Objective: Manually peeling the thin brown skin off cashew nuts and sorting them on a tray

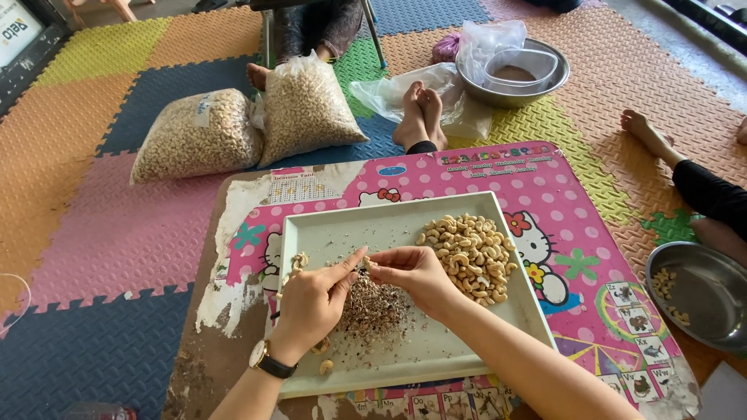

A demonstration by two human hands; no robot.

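Left hand [311, 299], watch on wrist, pinches thin tool; right hand [412, 272] pinches single nut [364, 263] at fingertips, both meeting over husk pile [373, 307] so scraps drop on tray [405, 358]. Cashew heap [471, 253] kept apart, right corner, table [576, 202] beneath.

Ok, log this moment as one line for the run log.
left hand: thin tool | right hand: pinching cashew | tray: cashew pile, husk scraps
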